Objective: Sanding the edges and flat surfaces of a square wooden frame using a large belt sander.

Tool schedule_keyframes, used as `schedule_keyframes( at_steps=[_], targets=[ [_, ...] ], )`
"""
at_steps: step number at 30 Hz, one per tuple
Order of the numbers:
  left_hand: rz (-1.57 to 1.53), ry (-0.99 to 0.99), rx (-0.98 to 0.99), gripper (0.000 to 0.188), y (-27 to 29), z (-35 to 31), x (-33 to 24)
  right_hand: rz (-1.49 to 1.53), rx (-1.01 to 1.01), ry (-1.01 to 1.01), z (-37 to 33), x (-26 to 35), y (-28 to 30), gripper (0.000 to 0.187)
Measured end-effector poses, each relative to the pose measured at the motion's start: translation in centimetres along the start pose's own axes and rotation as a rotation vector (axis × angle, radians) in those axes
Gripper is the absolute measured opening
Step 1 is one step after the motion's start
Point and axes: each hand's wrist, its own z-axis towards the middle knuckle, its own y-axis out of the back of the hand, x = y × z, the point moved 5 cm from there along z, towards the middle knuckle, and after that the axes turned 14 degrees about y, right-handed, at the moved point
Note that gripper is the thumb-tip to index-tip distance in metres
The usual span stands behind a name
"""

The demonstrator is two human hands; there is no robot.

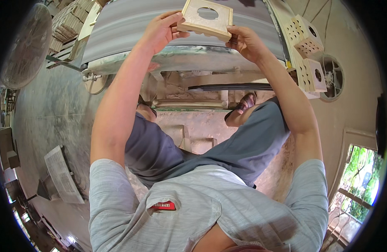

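Note:
Out at arm's length I hold a pale wooden box (222, 22) with a large round hole in its upward face and a scalloped lower edge. My left hand (165, 30) grips its left side, fingers curled around the edge. At the near right corner, my right hand (246, 42) pinches the box between thumb and fingers. Beneath it stretches a wide grey belt (126, 27) on a machine; whether the box touches the belt cannot be told.
A worn metal rail (118, 63) edges the machine on my side. Two similar wooden boxes, an upper (300, 40) and a lower (309, 75), stand on a ledge at right. A large fan (27, 46) and stacked wooden pieces (71, 21) are at left. A dark bar (231, 87) lies above my feet.

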Motion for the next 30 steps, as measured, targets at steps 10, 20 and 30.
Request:
schedule_keyframes(
  at_steps=[10, 20, 30],
  targets=[
    [-0.121, 0.016, 0.124, 0.048, -0.4, -0.5, -0.5, 0.217, -0.042, -0.055, 0.0, 0.3, -0.3, 0.035],
    [0.086, -0.154, -0.030, 0.047, -2.1, -0.5, -0.9, 0.367, -0.111, -0.093, -0.2, 0.3, -0.8, 0.043],
    [0.053, -0.123, -0.106, 0.046, -1.7, -0.4, -1.1, 0.397, -0.104, -0.149, -0.1, -0.3, -0.8, 0.040]
  ],
)
